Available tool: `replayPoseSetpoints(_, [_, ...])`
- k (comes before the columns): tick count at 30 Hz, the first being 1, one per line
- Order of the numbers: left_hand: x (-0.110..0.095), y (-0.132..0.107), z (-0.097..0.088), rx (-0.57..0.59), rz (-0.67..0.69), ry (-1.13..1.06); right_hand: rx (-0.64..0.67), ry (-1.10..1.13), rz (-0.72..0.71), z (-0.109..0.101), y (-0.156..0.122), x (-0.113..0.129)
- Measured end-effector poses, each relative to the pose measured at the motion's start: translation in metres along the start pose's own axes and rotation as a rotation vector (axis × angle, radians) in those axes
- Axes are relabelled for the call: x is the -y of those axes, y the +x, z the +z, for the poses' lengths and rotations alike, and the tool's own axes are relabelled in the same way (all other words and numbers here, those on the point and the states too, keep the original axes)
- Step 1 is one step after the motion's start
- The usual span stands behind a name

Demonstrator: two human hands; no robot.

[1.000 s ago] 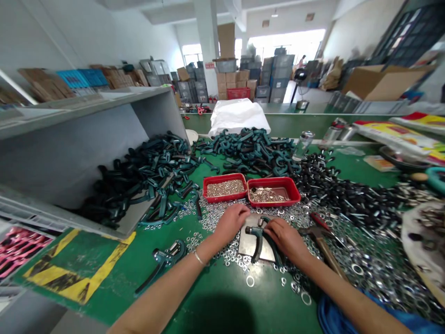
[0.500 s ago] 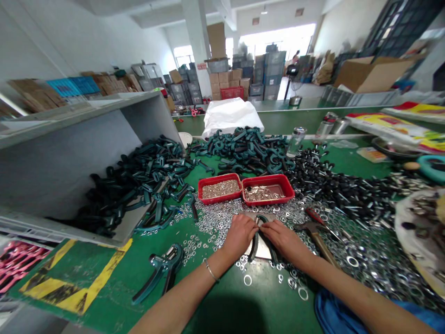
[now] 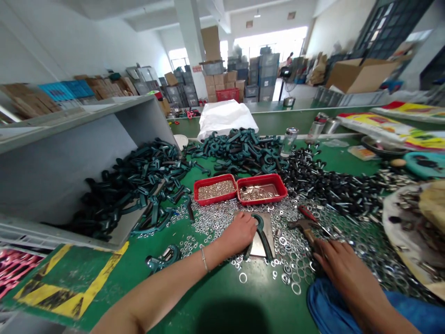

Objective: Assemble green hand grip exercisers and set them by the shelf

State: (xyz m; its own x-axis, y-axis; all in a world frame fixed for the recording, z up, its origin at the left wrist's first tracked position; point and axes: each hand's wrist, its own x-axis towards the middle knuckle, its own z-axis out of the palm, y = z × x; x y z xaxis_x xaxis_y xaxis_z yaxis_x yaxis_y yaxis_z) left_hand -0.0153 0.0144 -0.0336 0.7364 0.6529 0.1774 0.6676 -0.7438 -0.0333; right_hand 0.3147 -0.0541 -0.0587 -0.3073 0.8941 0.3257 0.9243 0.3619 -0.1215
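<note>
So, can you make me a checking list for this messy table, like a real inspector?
Surface: green rubbery bench mat.
Job's things: teal-and-black metal hand tool lying on a flat steel plate.
Clutter: shiny round silver washers, heap of black metal-tipped bolts, two red plastic trays, pile of teal curved handles.
Grippers: bare left hand on the tool; bare right hand near a wooden-handled hammer.
Cables: nothing seen.
Surroundings: grey metal shelf, stacked grey crates and cardboard boxes behind.

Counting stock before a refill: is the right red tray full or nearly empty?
Partly filled: the right red tray holds a shallow layer of small metal pieces on its left side, and its bare floor shows toward the right end.
</note>
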Motion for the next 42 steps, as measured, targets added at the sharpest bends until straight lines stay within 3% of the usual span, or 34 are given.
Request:
replayPoseSetpoints(3, [0.011, -0.011, -0.001, -0.028, -0.144, -0.264, 0.079, -0.076, -0.011, 0.009, -0.007, -0.007])
replayPoseSetpoints(5, [0.031, -0.014, -0.008, -0.067, -0.239, -0.388, 0.087, -0.040, 0.009, 0.013, -0.005, -0.012])
replayPoseSetpoints(8, [0.079, -0.008, -0.023, -0.057, -0.511, -0.253, 0.029, 0.080, 0.025, 0.009, 0.001, -0.015])
replayPoseSetpoints(10, [0.117, -0.002, -0.030, 0.014, -0.701, -0.109, 0.028, 0.203, 0.071, 0.001, 0.006, -0.007])
replayPoseSetpoints(13, [0.162, 0.005, -0.031, 0.112, -0.827, -0.064, 0.284, 0.458, 0.204, -0.015, 0.011, 0.018])
replayPoseSetpoints(15, [0.177, 0.007, -0.025, 0.146, -0.851, -0.061, 0.451, 0.588, 0.255, -0.028, 0.017, 0.041])
replayPoseSetpoints(17, [0.182, 0.006, -0.020, 0.132, -0.849, -0.053, 0.478, 0.650, 0.253, -0.042, 0.026, 0.063])
replayPoseSetpoints(22, [0.176, -0.003, -0.022, -0.016, -0.833, -0.052, 0.409, 0.595, 0.176, -0.052, 0.062, 0.095])
replayPoseSetpoints(25, [0.162, -0.008, -0.032, -0.090, -0.819, -0.113, 0.527, 0.466, 0.107, -0.043, 0.082, 0.098])
replayPoseSetpoints(27, [0.145, -0.012, -0.037, -0.112, -0.776, -0.174, 0.596, 0.496, 0.080, -0.040, 0.089, 0.098])
replayPoseSetpoints(32, [0.084, -0.012, -0.029, -0.218, -0.578, -0.645, 0.444, 0.548, 0.172, -0.032, 0.087, 0.090])
replayPoseSetpoints(35, [0.058, 0.000, -0.017, -0.221, -0.539, -0.821, 0.582, 0.565, 0.187, -0.017, 0.080, 0.079])
replayPoseSetpoints(38, [0.045, 0.013, -0.002, -0.212, -0.546, -0.845, 0.639, 0.828, 0.349, -0.011, 0.072, 0.069])
replayPoseSetpoints(42, [0.040, 0.020, 0.016, -0.220, -0.577, -0.786, 0.535, 1.077, 0.636, -0.019, 0.062, 0.069])
